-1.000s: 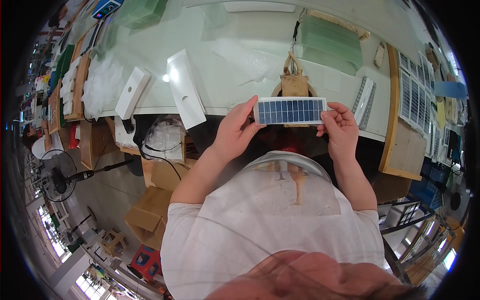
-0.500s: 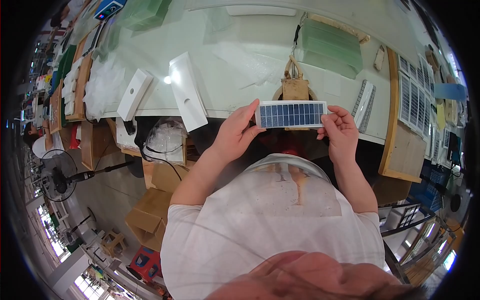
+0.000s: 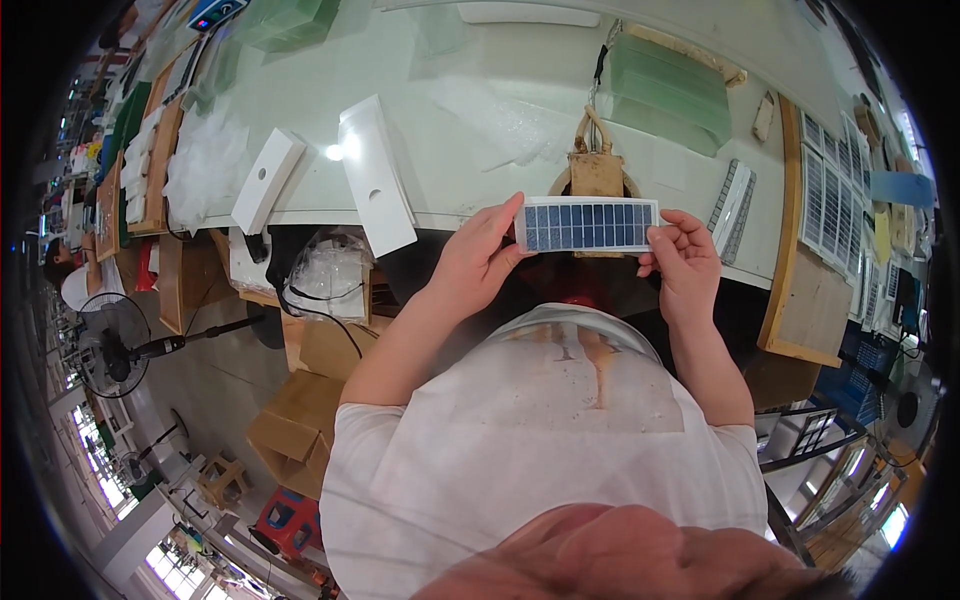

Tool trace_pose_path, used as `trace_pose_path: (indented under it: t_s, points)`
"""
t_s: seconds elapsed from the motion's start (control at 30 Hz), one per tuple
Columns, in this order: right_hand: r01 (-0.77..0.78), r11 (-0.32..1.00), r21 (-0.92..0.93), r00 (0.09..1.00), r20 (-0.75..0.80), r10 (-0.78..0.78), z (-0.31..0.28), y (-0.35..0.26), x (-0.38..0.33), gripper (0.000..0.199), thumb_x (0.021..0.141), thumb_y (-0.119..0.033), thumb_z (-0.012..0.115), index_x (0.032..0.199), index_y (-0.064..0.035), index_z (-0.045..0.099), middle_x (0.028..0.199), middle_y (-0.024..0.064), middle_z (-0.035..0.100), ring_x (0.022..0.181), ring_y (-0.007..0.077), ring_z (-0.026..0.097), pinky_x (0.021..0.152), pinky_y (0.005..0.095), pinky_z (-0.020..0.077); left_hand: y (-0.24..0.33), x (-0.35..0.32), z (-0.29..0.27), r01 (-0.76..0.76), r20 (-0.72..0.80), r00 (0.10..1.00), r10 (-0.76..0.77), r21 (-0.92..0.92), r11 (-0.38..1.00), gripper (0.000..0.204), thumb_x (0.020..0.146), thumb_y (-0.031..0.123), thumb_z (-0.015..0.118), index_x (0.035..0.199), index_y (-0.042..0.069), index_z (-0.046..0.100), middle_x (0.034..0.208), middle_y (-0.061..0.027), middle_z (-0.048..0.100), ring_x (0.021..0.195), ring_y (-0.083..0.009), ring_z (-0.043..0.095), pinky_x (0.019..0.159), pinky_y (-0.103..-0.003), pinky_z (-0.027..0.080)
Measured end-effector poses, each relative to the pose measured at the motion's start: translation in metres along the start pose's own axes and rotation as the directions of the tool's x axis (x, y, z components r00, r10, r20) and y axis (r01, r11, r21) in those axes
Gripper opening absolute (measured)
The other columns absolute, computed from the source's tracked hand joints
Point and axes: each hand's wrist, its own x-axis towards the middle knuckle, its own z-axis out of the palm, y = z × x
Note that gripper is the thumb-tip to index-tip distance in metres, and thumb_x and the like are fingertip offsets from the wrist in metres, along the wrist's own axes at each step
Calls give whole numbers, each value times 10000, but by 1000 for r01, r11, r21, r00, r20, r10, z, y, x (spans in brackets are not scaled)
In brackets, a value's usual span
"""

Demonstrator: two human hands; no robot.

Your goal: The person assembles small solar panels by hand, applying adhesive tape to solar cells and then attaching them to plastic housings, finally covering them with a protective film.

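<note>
Between my two hands, just off the near edge of the bench, is a small solar panel (image 3: 586, 227) with dark blue cells and a white border. My left hand (image 3: 482, 255) pinches its left end, thumb below and fingers behind. The right end is gripped by my right hand (image 3: 682, 254), thumb on the corner and fingers curled. Behind the panel stands a tan block-shaped tool (image 3: 596, 175) with a looped handle and a cord, partly hidden by the panel.
White strips (image 3: 372, 175) and a white box-like piece (image 3: 268, 180) lie on the bench (image 3: 450, 180) at left. Stacked green glass sheets (image 3: 670, 95) stand at back right. Framed solar panels (image 3: 830, 190) sit beyond a wooden edge. A cardboard box (image 3: 292, 430) and fan (image 3: 115, 345) are lower left.
The panel and both hands have shifted very slightly right and up in the picture. Both hands keep their hold on its ends.
</note>
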Motion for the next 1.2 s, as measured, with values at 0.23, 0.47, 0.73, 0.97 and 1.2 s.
trace_pose_path:
  t_s: [0.23,0.47,0.73,0.97,1.2]
  points:
    - [-5,1000,-17,1000,-18,5,3,-2,1,254,864,-20,611,1104,-5,530,789,39,594,607,84,570,505,217,482,1,1,-1,10,6,1000,-10,-31,999,559,849,67,616,1357,16,390,1144,-164,568,999,-317,569,836,-355,473]
    - [9,1000,-15,1000,-17,-9,2,0,0,261,863,-19,612,1109,-4,526,787,40,593,607,88,570,508,221,480,1,1,0,-38,-20,999,37,-13,999,552,851,57,615,1358,9,400,1116,-157,570,936,-269,583,788,-317,485]
    - [22,1000,-12,1000,-17,-22,3,1,-1,259,866,-18,607,1110,0,523,785,45,593,607,96,572,510,224,478,0,0,0,7,2,1000,-7,-33,999,557,868,91,600,1374,29,375,1165,-165,561,1016,-317,568,840,-353,481]
    - [20,1000,-9,999,-25,-21,4,1,-1,256,865,-10,603,1109,1,525,790,45,595,602,96,571,510,224,479,-2,2,2,-65,-53,996,65,8,998,553,849,47,631,1354,-6,414,1096,-137,582,909,-218,588,762,-281,485]
    - [18,1000,-2,1000,-25,-18,3,1,0,257,864,-10,606,1108,1,526,788,44,595,601,94,572,506,221,477,2,1,1,-32,-37,999,31,-33,999,580,834,29,642,1362,-5,403,1082,-119,580,846,-166,568,696,-244,467]
